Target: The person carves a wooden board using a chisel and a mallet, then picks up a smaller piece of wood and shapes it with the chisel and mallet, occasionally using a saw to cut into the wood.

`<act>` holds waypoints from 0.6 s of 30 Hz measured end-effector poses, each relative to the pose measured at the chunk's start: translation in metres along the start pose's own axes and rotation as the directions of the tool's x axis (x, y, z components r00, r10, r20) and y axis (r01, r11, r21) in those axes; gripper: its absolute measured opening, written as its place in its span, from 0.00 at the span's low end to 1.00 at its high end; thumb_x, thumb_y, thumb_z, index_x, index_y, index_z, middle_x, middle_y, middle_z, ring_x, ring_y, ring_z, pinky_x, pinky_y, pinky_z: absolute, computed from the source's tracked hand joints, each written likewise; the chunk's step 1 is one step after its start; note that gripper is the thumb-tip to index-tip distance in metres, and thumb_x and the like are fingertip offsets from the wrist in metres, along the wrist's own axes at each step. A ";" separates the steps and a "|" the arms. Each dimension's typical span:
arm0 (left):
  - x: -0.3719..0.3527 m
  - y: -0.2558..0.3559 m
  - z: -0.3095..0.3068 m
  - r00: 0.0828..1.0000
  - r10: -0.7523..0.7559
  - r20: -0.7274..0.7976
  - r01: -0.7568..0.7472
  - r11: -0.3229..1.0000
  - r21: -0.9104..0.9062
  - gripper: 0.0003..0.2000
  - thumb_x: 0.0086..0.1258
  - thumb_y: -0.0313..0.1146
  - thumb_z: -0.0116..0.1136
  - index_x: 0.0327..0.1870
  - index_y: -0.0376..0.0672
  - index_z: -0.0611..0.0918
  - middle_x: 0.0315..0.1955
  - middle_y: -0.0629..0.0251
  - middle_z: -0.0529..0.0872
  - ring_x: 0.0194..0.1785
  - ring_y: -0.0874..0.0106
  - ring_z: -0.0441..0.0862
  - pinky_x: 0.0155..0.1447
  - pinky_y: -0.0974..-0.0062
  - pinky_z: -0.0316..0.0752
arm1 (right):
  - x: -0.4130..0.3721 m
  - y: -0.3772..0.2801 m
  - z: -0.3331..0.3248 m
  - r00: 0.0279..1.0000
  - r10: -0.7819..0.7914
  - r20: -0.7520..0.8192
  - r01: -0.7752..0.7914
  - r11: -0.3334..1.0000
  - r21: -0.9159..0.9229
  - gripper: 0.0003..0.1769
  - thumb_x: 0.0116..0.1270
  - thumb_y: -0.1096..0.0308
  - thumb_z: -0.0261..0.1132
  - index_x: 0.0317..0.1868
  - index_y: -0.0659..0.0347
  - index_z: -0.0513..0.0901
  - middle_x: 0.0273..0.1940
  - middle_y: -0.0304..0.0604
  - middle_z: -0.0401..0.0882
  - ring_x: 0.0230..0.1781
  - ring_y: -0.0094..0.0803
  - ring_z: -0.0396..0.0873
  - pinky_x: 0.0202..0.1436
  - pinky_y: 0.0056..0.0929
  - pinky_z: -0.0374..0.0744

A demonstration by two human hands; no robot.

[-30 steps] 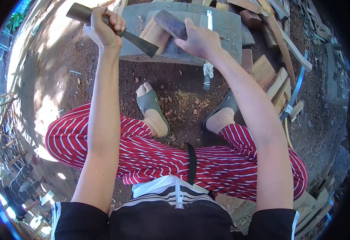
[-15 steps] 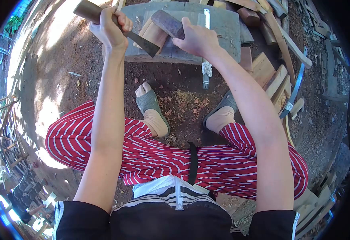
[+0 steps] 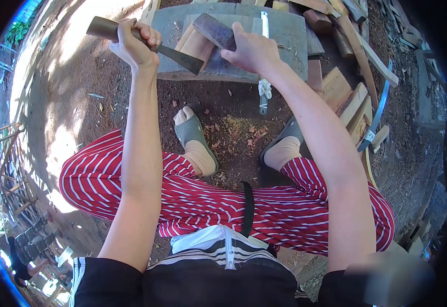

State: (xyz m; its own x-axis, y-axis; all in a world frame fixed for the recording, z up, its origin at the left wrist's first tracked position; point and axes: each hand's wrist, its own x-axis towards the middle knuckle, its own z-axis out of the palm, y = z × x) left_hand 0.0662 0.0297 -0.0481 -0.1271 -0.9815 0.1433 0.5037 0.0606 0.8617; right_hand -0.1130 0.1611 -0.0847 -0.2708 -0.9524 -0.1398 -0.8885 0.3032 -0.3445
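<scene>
My left hand [image 3: 135, 45] is closed around a chisel [image 3: 180, 57], its thick brown handle pointing up and left. The flat blade slants down to the right, and its wide tip overlaps the near edge of a light wooden piece [image 3: 194, 46]. My right hand [image 3: 255, 52] grips the end of a dark brown, rounded wooden block [image 3: 213, 29], thumb on top and the other fingers mostly hidden beneath. The block overlaps the light piece in this view. Both lie over a grey, worn wooden work block [image 3: 292, 38].
A metal strip [image 3: 264, 25] with a wrapped end crosses the work block and sticks out past its front edge. Offcuts and boards [image 3: 336, 84] are piled on the right. Wood chips [image 3: 246, 135] litter the ground between my sandalled feet. Something blurred [image 3: 400, 279] shows at bottom right.
My left hand has shifted slightly left and down, and the chisel has tilted flatter, its handle end lower. My right hand and the dark block have stayed put. The blurred shape has appeared at bottom right.
</scene>
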 end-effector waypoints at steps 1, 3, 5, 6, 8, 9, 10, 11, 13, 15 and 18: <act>0.000 -0.001 -0.001 1.000 -0.001 0.024 0.001 1.000 0.003 0.12 0.62 0.31 0.51 0.18 0.42 0.67 0.10 0.66 0.67 0.10 0.74 0.63 0.16 0.73 0.59 | 0.000 0.000 0.000 1.000 0.004 0.008 -0.004 1.000 0.003 0.31 0.63 0.44 0.62 0.54 0.60 0.67 0.38 0.59 0.86 0.40 0.54 0.86 0.45 0.51 0.82; -0.001 -0.001 0.000 0.999 -0.002 0.046 0.002 1.000 0.006 0.12 0.63 0.31 0.51 0.19 0.41 0.67 0.10 0.65 0.67 0.09 0.74 0.63 0.16 0.73 0.59 | -0.001 -0.002 -0.001 1.000 0.014 0.006 -0.014 1.000 -0.005 0.30 0.62 0.46 0.63 0.53 0.60 0.69 0.38 0.57 0.87 0.41 0.52 0.86 0.44 0.49 0.83; -0.002 -0.001 0.004 0.997 0.024 0.068 -0.025 1.000 0.016 0.11 0.62 0.30 0.51 0.20 0.40 0.67 0.10 0.64 0.67 0.09 0.74 0.62 0.16 0.74 0.58 | -0.001 -0.002 -0.001 1.000 0.023 0.004 -0.023 1.000 -0.013 0.29 0.60 0.48 0.64 0.53 0.61 0.70 0.39 0.55 0.87 0.42 0.51 0.87 0.44 0.47 0.83; -0.004 -0.001 0.007 0.997 0.024 0.067 -0.025 1.000 0.016 0.11 0.62 0.30 0.51 0.20 0.40 0.67 0.10 0.64 0.67 0.09 0.74 0.62 0.16 0.74 0.58 | -0.001 -0.001 -0.001 1.000 0.017 -0.005 -0.017 1.000 -0.011 0.29 0.60 0.48 0.64 0.53 0.61 0.70 0.39 0.56 0.87 0.41 0.51 0.87 0.44 0.47 0.83; -0.006 0.000 0.013 0.995 0.046 0.085 -0.056 0.991 0.125 0.14 0.62 0.33 0.50 0.15 0.43 0.68 0.10 0.66 0.67 0.11 0.73 0.63 0.18 0.73 0.59 | -0.001 -0.001 0.000 1.000 0.010 -0.014 -0.010 1.000 -0.008 0.29 0.60 0.49 0.64 0.53 0.61 0.70 0.38 0.56 0.87 0.41 0.51 0.87 0.43 0.47 0.83; -0.006 0.000 0.015 0.995 0.039 0.096 -0.049 0.993 0.103 0.13 0.61 0.30 0.51 0.15 0.43 0.68 0.09 0.65 0.68 0.10 0.74 0.63 0.17 0.73 0.59 | -0.001 -0.001 0.000 1.000 0.008 -0.017 -0.009 1.000 -0.010 0.29 0.60 0.49 0.64 0.53 0.61 0.71 0.38 0.56 0.87 0.40 0.52 0.87 0.43 0.47 0.83; -0.008 0.000 0.016 0.995 0.040 0.095 -0.050 0.993 0.103 0.13 0.61 0.30 0.51 0.15 0.43 0.68 0.09 0.65 0.68 0.10 0.74 0.63 0.17 0.73 0.59 | -0.001 -0.001 0.000 1.000 0.007 -0.021 -0.007 1.000 -0.011 0.30 0.60 0.49 0.64 0.53 0.61 0.71 0.38 0.56 0.87 0.40 0.52 0.87 0.43 0.48 0.83; -0.015 0.002 0.025 0.991 0.085 0.100 -0.096 0.989 0.116 0.13 0.61 0.29 0.51 0.15 0.43 0.68 0.09 0.64 0.68 0.10 0.74 0.63 0.16 0.72 0.60 | -0.001 -0.001 0.001 1.000 0.004 -0.022 -0.004 1.000 -0.011 0.30 0.60 0.49 0.64 0.53 0.61 0.71 0.38 0.56 0.87 0.40 0.52 0.87 0.43 0.48 0.83; -0.024 0.004 0.032 0.981 0.140 0.133 -0.156 0.981 0.115 0.12 0.60 0.24 0.51 0.16 0.42 0.69 0.09 0.65 0.68 0.10 0.76 0.64 0.15 0.74 0.61 | -0.001 0.001 0.002 0.999 -0.018 -0.051 0.018 1.000 0.000 0.30 0.60 0.48 0.64 0.53 0.62 0.71 0.37 0.56 0.87 0.39 0.53 0.87 0.42 0.48 0.83; -0.031 0.003 0.037 0.968 0.176 0.179 -0.203 0.967 0.151 0.11 0.61 0.24 0.51 0.17 0.42 0.69 0.09 0.65 0.69 0.10 0.77 0.64 0.15 0.75 0.61 | -0.001 0.003 0.006 0.998 -0.033 -0.057 0.033 0.999 0.000 0.31 0.61 0.46 0.64 0.53 0.61 0.70 0.37 0.58 0.86 0.38 0.55 0.86 0.41 0.50 0.83; -0.037 -0.003 0.037 0.925 0.255 0.281 -0.313 0.932 0.182 0.11 0.62 0.24 0.52 0.18 0.41 0.69 0.09 0.67 0.69 0.10 0.78 0.66 0.14 0.79 0.61 | 0.002 0.011 0.011 0.994 -0.058 -0.097 0.058 0.998 -0.001 0.34 0.61 0.42 0.65 0.55 0.62 0.69 0.36 0.59 0.86 0.34 0.54 0.86 0.37 0.48 0.83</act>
State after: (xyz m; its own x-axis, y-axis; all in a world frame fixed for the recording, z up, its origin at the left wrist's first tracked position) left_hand 0.0376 0.0728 -0.0380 -0.2295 -0.8413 0.4894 0.3534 0.3965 0.8473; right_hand -0.1191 0.1629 -0.0986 -0.2539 -0.9668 -0.0290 -0.9029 0.2477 -0.3512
